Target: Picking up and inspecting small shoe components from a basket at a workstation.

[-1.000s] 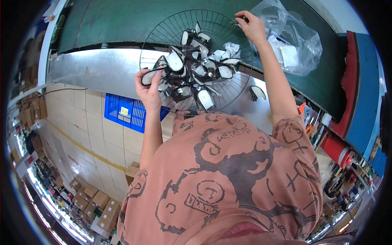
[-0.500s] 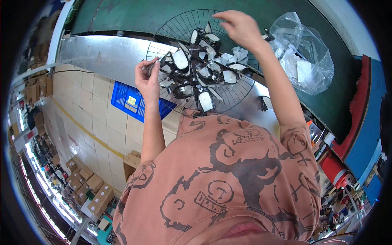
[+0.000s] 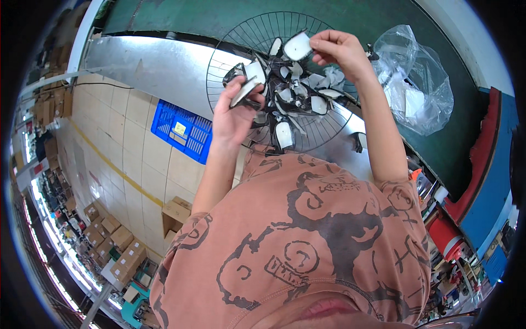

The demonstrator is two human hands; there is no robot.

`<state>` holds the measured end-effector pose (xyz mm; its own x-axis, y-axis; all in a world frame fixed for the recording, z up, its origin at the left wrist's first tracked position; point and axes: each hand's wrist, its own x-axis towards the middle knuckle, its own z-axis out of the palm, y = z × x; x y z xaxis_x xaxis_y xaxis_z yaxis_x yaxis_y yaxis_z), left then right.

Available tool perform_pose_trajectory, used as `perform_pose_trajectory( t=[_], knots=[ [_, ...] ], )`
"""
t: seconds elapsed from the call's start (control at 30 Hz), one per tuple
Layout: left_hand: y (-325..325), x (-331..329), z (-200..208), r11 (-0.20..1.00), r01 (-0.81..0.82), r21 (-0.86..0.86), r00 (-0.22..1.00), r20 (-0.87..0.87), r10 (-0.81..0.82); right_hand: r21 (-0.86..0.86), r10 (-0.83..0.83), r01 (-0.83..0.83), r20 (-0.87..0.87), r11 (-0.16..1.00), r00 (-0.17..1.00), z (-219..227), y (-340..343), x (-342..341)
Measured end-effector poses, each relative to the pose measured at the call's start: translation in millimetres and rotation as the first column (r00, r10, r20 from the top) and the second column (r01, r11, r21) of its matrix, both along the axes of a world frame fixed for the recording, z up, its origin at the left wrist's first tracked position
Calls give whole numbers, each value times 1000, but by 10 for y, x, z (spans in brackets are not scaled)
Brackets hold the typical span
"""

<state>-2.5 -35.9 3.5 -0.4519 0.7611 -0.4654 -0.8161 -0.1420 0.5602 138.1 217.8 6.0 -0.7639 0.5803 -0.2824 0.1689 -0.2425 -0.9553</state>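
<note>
My right hand (image 3: 342, 55), raised over the far side of a round black wire basket (image 3: 274, 18), pinches a rounded, black-rimmed piece with a flat white face (image 3: 297, 47). My left hand (image 3: 233, 123) has its fingers closed around a similar black-and-white piece (image 3: 243, 92) at the basket's left side, tilted so that it shows partly edge-on. Under and between both hands the basket bears a loose heap of black pieces with white faces (image 3: 284, 134), some lying flat and others tipped. What these pieces are for, or their exact kind, cannot be made out.
A clear plastic bag (image 3: 433, 104) with white pieces inside lies on the green surface (image 3: 378, 16) to the right. One loose black-and-white piece (image 3: 359, 141) rests on the metal ledge (image 3: 137, 60). Below it to the left is a blue plastic crate (image 3: 170, 134) on the tiled floor.
My right hand has come down and closed on a white-faced piece, now lifted at the basket's far side. The left hand has moved right, its held piece now showing more clearly.
</note>
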Motion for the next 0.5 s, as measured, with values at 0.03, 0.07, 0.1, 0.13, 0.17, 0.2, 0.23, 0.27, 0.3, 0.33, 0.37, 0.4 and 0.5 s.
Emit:
perform_pose_trajectory(
  t=[0.03, 0.07, 0.1, 0.13, 0.17, 0.2, 0.23, 0.27, 0.3, 0.33, 0.37, 0.4, 0.5],
  knots=[
    [44, 52, -1, 1000, 10, 28, 990, 139, -14, -35, -9, 9, 8, 999, 1000, 29, -62, 46],
    [101, 106, 11, 999, 32, 12, 988, 153, -34, -75, -19, 18, -6, 997, 1000, 30, -117, 78],
    [162, 156, 32, 999, 54, -3, 985, 167, -53, -83, -21, 20, -12, 996, 1000, 44, -161, 101],
    [206, 191, 40, 997, 77, -18, 981, 181, -72, -91, -25, 23, -17, 996, 1000, 58, -204, 123],
    [225, 212, 17, 995, 97, -29, 986, 137, -92, -99, -27, 25, -23, 995, 999, 72, -244, 137],
    [232, 226, -23, 992, 116, -40, 989, 93, -111, -92, -30, 29, -9, 995, 1000, 91, -276, 143],
    [244, 230, -56, 989, 136, -52, 990, 51, -133, -104, -39, 39, 1, 994, 999, 114, -296, 147],
    [253, 227, -71, 988, 145, -54, 989, 43, -143, -116, -46, 47, 12, 992, 999, 135, -314, 147],
    [256, 231, -68, 985, 158, -65, 987, 29, -156, -128, -52, 55, 22, 990, 998, 147, -324, 144],
    [265, 241, -59, 983, 169, -75, 986, 13, -168, -135, -54, 57, 23, 989, 998, 146, -323, 145],
    [270, 244, -47, 980, 179, -86, 984, -2, -180, -143, -56, 59, 24, 988, 998, 142, -323, 146],
    [270, 241, -25, 979, 177, -98, 984, 4, -177, -151, -57, 61, 26, 987, 998, 137, -325, 143],
    [260, 232, 12, 977, 187, -98, 982, 17, -186, -159, -63, 68, 40, 985, 997, 127, -312, 147]
  ],
)
